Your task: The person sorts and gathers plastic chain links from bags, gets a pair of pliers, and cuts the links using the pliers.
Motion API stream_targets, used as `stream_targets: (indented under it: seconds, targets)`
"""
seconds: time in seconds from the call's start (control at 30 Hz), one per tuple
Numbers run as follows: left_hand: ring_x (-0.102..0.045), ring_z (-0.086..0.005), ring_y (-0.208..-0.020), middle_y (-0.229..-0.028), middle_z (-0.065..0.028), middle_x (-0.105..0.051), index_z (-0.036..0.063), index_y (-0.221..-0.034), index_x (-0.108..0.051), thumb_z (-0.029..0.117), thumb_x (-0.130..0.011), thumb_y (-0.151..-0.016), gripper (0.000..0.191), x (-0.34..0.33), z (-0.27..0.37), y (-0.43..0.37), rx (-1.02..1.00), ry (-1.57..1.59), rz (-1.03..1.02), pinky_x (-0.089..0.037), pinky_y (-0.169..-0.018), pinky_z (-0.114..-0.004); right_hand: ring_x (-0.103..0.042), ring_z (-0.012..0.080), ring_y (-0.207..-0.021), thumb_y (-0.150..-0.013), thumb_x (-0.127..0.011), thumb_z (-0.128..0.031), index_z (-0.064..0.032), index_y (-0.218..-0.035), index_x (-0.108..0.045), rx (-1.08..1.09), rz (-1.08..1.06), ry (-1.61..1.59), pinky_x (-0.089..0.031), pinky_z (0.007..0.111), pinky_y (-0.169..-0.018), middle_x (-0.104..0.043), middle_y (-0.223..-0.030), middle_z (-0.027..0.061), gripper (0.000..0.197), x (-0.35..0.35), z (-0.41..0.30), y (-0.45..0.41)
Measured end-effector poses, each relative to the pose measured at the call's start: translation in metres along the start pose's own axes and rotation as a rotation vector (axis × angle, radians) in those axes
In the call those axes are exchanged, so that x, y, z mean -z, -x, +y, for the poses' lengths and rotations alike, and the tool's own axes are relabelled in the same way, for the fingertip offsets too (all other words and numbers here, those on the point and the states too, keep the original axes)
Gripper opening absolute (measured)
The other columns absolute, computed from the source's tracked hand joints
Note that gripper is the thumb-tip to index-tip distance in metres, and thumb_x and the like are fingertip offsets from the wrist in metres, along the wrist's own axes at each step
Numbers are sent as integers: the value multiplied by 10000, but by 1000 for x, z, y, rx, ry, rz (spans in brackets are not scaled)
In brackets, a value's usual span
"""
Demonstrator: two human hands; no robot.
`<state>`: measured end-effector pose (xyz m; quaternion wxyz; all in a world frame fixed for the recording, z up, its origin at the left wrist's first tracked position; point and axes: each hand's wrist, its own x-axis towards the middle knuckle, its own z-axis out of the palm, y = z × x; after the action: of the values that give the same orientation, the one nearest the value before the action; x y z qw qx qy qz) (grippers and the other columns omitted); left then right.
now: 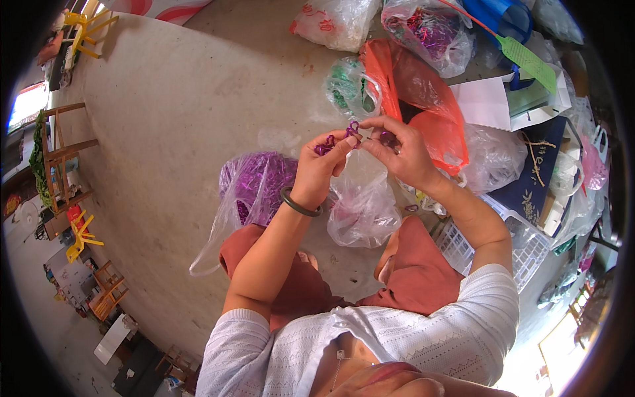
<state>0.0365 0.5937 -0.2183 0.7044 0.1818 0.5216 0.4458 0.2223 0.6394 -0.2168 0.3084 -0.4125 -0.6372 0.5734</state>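
My left hand (325, 159), with a dark bangle (300, 202) at the wrist, holds several small purple metal clips (325, 145) that look like mini carabiners. One stands up between its thumb and fingers. My right hand (409, 151) meets it from the right, thumb and forefinger by that clip; more purple metal shows inside its curled fingers. Exactly what its fingertips pinch is too small to tell. Below the hands lies a clear plastic bag (364, 218). A bag of purple metal pieces (263, 178) rests on the floor left of my left hand.
Beyond my hands lie a bag of green pieces (347, 89), a red plastic bag (431, 94) and another purple-filled bag (431, 32). At right are a white plastic basket (456, 243), a dark blue box (526, 183) and a green fly swatter (528, 64). Wooden chairs (64, 154) stand far left.
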Motion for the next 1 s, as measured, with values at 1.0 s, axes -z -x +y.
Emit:
stream_targets:
  seconds: [1.0]
  targets:
    - [-434,-86,-581,-687,-18,-541,17,-952,-631,413,-376,-1057,483,-17,1,2,103,30,-62,-323,-519,-235,-620,139,-688,-921,-646,-242,-22,-1136,-635,-38,759,383,-508,321,-636,-673,-834,102,308,173,50,-117]
